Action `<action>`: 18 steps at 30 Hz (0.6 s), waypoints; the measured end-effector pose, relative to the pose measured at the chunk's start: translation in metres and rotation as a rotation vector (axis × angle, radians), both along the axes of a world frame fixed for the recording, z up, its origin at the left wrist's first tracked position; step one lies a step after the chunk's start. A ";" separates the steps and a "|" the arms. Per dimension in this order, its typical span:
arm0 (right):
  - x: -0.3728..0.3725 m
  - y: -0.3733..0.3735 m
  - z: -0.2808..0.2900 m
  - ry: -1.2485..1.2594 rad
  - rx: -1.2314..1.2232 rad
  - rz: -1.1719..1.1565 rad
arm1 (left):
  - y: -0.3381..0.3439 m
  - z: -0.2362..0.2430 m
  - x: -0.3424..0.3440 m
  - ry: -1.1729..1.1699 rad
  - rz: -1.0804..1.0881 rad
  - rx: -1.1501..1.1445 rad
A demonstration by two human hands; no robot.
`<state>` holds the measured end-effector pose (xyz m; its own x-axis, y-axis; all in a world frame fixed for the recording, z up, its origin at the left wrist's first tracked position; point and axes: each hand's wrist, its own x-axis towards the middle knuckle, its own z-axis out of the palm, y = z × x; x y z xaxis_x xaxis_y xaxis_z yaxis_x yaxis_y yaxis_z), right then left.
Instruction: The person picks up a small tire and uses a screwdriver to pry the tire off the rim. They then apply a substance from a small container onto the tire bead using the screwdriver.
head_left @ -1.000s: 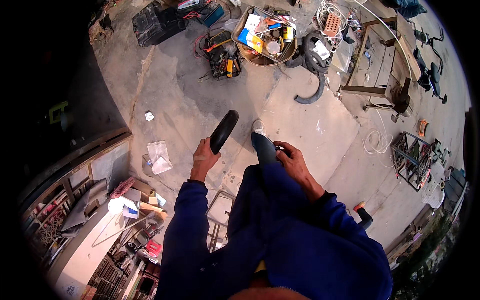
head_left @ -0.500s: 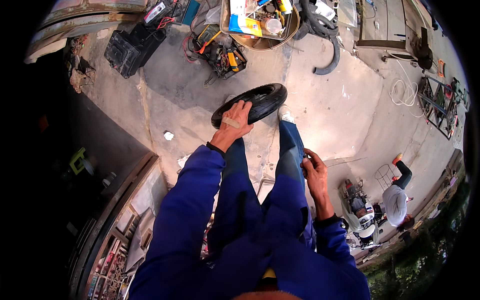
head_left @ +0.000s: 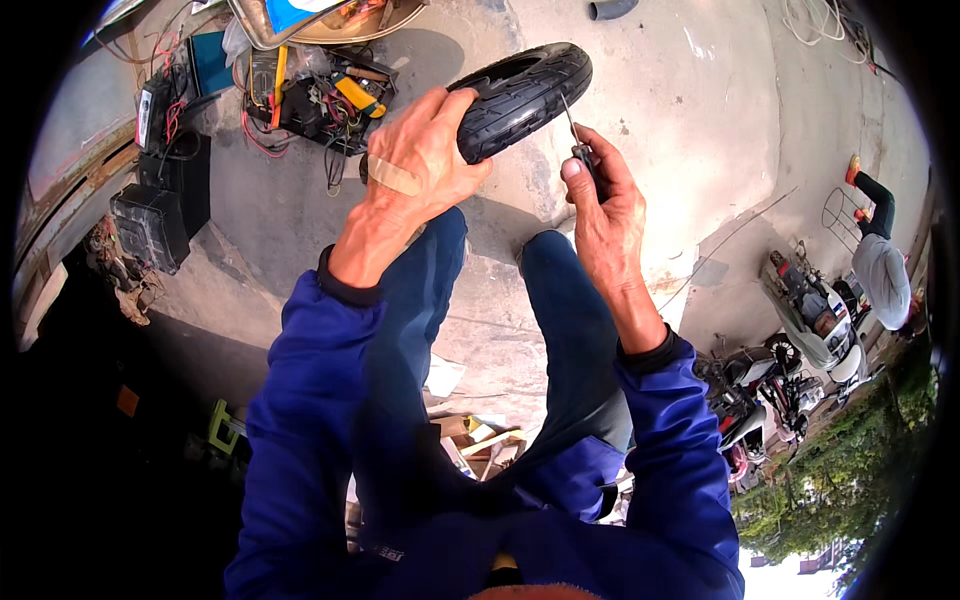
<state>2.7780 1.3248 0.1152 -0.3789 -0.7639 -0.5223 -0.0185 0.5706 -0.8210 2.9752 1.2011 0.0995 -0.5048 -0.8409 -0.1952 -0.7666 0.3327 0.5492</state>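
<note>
Up front, left hand point(head_left: 420, 165) fingers curled over small black tyre point(head_left: 520, 95), right hand point(head_left: 600, 205) fingers seemingly pinching thin screwdriver point(head_left: 578, 140)

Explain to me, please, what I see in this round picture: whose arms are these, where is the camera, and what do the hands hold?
The camera sits on a person's head and looks down, so the blue-sleeved arms coming in from below are that person's own. Its wide lens bends straight edges near the rim. The left hand grips a small black tyre. The right hand holds a thin screwdriver, its tip close to the tyre. Below lies a concrete floor. At upper left are a tangle of wires and parts and a black box. At right, another person bends near parked scooters.
</note>
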 end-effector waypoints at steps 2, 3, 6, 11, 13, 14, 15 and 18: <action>-0.009 -0.011 -0.015 0.105 -0.118 0.045 | -0.007 -0.014 -0.014 0.007 -0.077 -0.055; -0.015 -0.013 -0.014 0.130 -0.131 0.063 | -0.007 -0.020 -0.019 0.020 -0.118 -0.089; -0.031 0.000 -0.041 0.172 -0.161 0.115 | -0.017 -0.055 -0.035 0.057 -0.244 -0.183; -0.071 0.011 -0.066 0.354 -0.265 0.391 | -0.011 -0.088 -0.048 0.074 -0.443 -0.266; -0.083 0.003 -0.074 0.428 -0.303 0.469 | -0.008 -0.089 -0.056 0.072 -0.496 -0.299; -0.088 0.002 -0.077 0.485 -0.359 0.503 | -0.011 -0.090 -0.059 0.062 -0.505 -0.307; -0.091 -0.001 -0.076 0.509 -0.359 0.521 | -0.016 -0.091 -0.062 0.051 -0.515 -0.315; -0.099 -0.015 -0.063 0.648 -0.414 0.582 | -0.033 -0.090 -0.069 0.043 -0.493 -0.345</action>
<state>2.6790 1.3101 0.0523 -0.0027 -1.0000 0.0082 -0.7273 -0.0037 -0.6863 2.9060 1.1676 0.0099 -0.8525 -0.5170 0.0768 -0.4562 0.8077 0.3735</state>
